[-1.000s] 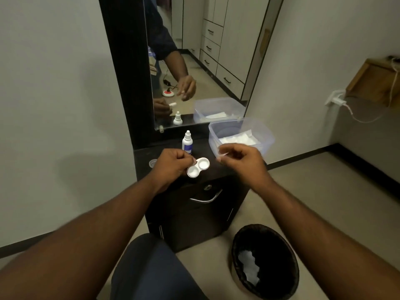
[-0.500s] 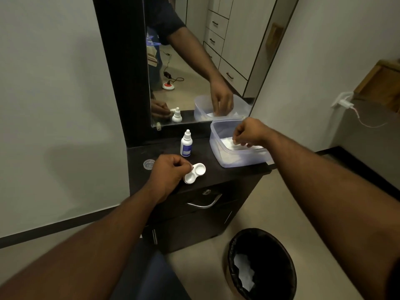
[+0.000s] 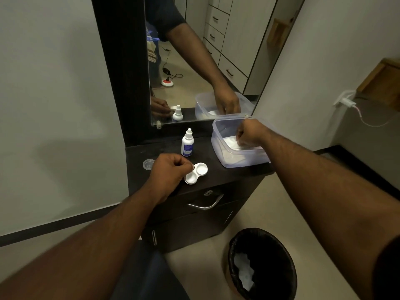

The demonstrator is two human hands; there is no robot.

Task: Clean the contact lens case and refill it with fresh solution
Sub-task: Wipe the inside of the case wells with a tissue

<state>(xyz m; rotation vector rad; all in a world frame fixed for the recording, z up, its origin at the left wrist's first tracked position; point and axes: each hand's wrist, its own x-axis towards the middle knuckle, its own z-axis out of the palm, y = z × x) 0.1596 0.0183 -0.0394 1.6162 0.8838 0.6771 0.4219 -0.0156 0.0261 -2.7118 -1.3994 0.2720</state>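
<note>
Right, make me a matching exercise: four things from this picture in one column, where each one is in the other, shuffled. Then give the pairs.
Things:
1. lens case
2. bottle
3. bin
4. right hand

Places:
A. on the floor beside the cabinet
B. inside the plastic tub
C. standing on the cabinet top, near the mirror
D. held by the left hand

Pairs: 1-D, 2-C, 3-A, 4-B

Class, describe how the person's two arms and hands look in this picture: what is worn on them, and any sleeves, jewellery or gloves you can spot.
Both forearms are bare down to the wrists. The left hand and right hand wear no gloves, and no rings, watch or bracelet show. A dark short sleeve edge appears at the right upper arm, and the mirror reflection also shows a dark short sleeve.
</note>
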